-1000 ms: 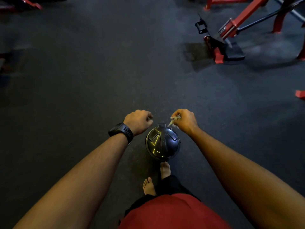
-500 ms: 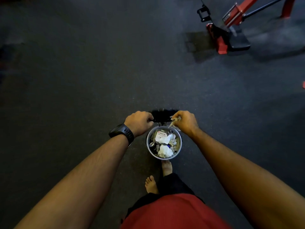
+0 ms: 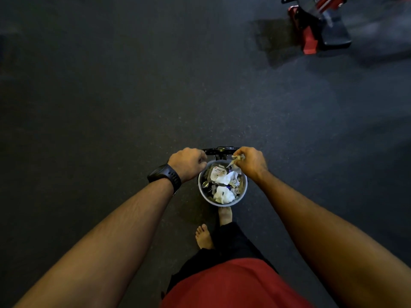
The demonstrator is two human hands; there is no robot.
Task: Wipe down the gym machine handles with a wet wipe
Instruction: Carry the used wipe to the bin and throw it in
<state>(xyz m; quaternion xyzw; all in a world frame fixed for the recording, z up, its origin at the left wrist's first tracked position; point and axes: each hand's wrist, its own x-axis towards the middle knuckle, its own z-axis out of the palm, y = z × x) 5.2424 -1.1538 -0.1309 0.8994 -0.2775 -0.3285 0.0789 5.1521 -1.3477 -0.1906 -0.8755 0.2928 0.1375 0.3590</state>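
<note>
A small round bin [image 3: 200, 190] stands on the dark floor below me, its black lid [image 3: 221, 150] swung up at the far side. Crumpled white tissues and a food tray lie inside. My right hand [image 3: 251, 162] hovers over the bin's right rim, pinching a crumpled, dirty wet wipe [image 3: 236, 158] above the opening. My left hand [image 3: 189, 162], a black watch on its wrist, is fisted at the bin's left rim with nothing visible in it. My right foot [image 3: 225, 214] touches the bin's base.
A red and black gym machine base [image 3: 320, 30] with a footplate stands at the top right. My left foot [image 3: 203, 237] is bare on the rubber floor. Dark open floor spreads to the left and ahead.
The bin's lid was down a second ago and is now up, showing the rubbish inside. My view has tilted down, and both hands stay over the bin.
</note>
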